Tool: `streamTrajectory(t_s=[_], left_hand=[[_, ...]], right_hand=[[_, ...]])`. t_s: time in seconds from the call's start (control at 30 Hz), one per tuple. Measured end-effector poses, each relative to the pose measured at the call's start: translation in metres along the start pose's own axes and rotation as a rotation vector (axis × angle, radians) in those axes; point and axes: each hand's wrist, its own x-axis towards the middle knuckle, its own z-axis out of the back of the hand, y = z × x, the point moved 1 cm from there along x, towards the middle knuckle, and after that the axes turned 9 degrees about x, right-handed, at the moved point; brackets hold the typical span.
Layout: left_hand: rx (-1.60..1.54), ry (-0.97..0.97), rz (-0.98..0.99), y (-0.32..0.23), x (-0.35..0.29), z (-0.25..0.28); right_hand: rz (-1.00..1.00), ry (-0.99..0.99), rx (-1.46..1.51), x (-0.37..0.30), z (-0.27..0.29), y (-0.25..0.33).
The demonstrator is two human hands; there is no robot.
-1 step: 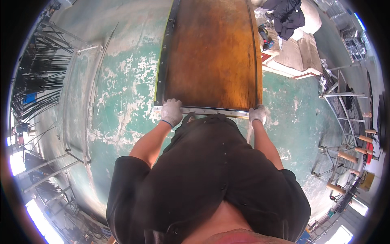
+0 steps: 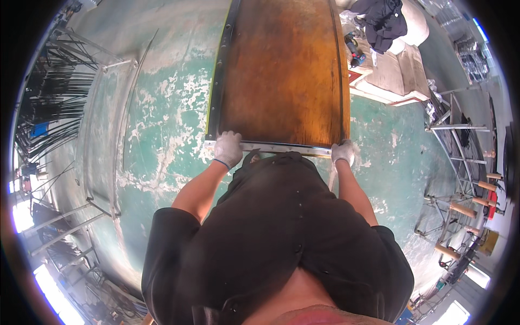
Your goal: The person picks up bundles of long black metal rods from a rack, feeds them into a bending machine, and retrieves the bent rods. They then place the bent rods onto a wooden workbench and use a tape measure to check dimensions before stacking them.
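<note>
The metal-edged brown tabletop (image 2: 281,70) lies straight ahead, its long axis running directly away — gloved left hand (image 2: 228,148) and gloved right hand (image 2: 344,152) equally near, each curled over the near metal strip (image 2: 287,149) by a corner.

A worn green floor (image 2: 401,143), metal racks (image 2: 466,128), dark rods (image 2: 69,81) and a power tool (image 2: 356,57) show a workshop.

the long brown rectangular panel (image 2: 281,70) lies ahead, the white-gloved left hand (image 2: 228,149) and white-gloved right hand (image 2: 343,152) at its near corners; right of it stands the beige padded sofa (image 2: 403,70), crumpled black cloth (image 2: 383,24) on top; slender black rods (image 2: 65,92) are far left.
</note>
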Motion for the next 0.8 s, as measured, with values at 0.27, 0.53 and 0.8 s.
streamTrajectory(t_s=[0.27,0.53,0.8], left_hand=[[-0.026,-0.053,-0.003,0.001,-0.005,-0.004],[-0.028,-0.094,0.000,-0.014,-0.001,-0.007],[-0.038,-0.079,-0.006,-0.006,0.000,-0.013]], right_hand=[[-0.009,0.017,0.018,0.002,0.000,-0.002],[-0.052,-0.050,0.058,0.017,-0.004,-0.013],[-0.036,-0.036,0.050,0.013,-0.002,-0.009]])
